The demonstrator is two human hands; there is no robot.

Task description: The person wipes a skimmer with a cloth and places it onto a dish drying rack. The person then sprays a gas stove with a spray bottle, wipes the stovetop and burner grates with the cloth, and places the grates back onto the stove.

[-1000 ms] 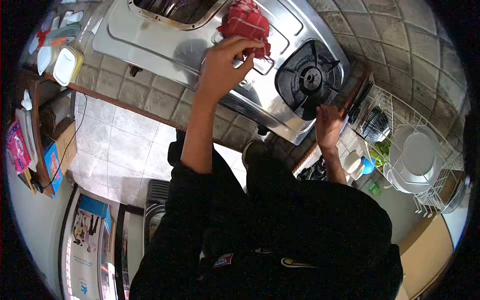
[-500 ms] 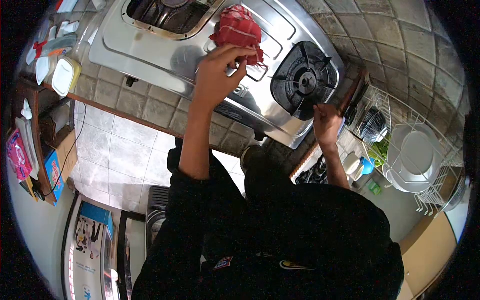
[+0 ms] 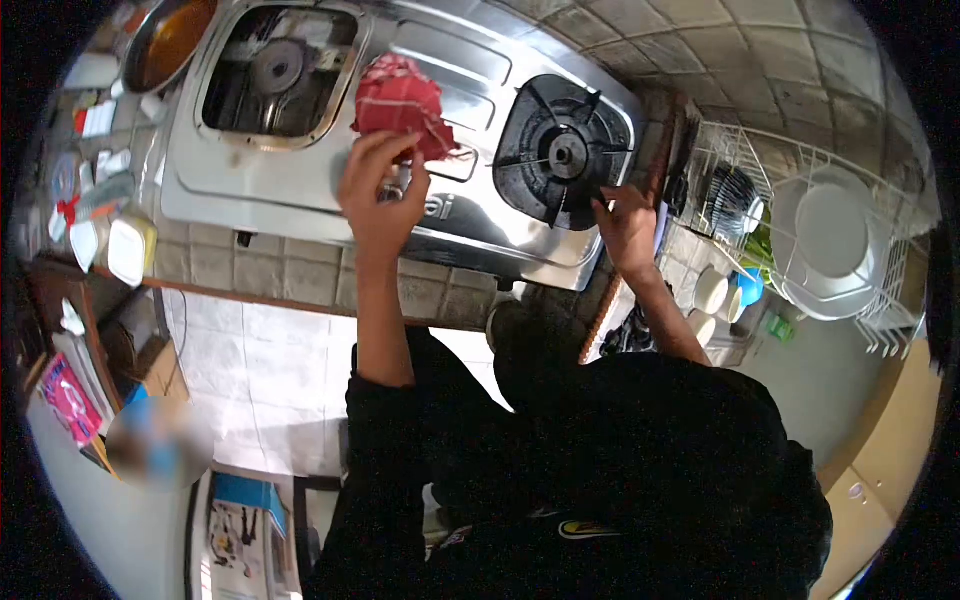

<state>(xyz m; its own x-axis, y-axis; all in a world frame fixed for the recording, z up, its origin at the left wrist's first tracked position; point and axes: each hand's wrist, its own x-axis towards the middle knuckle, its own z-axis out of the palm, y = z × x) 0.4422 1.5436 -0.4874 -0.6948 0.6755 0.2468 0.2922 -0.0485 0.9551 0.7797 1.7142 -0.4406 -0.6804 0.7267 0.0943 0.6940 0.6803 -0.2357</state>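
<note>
A red checked cloth (image 3: 400,100) lies bunched up over the steel gas stove (image 3: 285,185). My left hand (image 3: 383,195) is at its near edge, fingers curled onto the fabric. Part of the grip is hidden behind the fingers. My right hand (image 3: 630,232) pinches the near right corner of the black burner grate (image 3: 528,178), thumb and forefinger together. The grate sits around the right burner head (image 3: 563,156). On the left, the other burner (image 3: 278,68) lies bare in its dark, sooty well.
A pan of orange-brown liquid (image 3: 172,45) stands at the back left. White-lidded tubs (image 3: 127,250) and small items crowd the left counter. To the right, a white wire dish rack (image 3: 868,300) holds plates (image 3: 832,230); cups (image 3: 710,290) stand nearby. A tiled wall (image 3: 770,70) borders the stove.
The view has shifted, bringing the left burner well and the pan further into sight. Both hands keep their places at the cloth and the grate.
</note>
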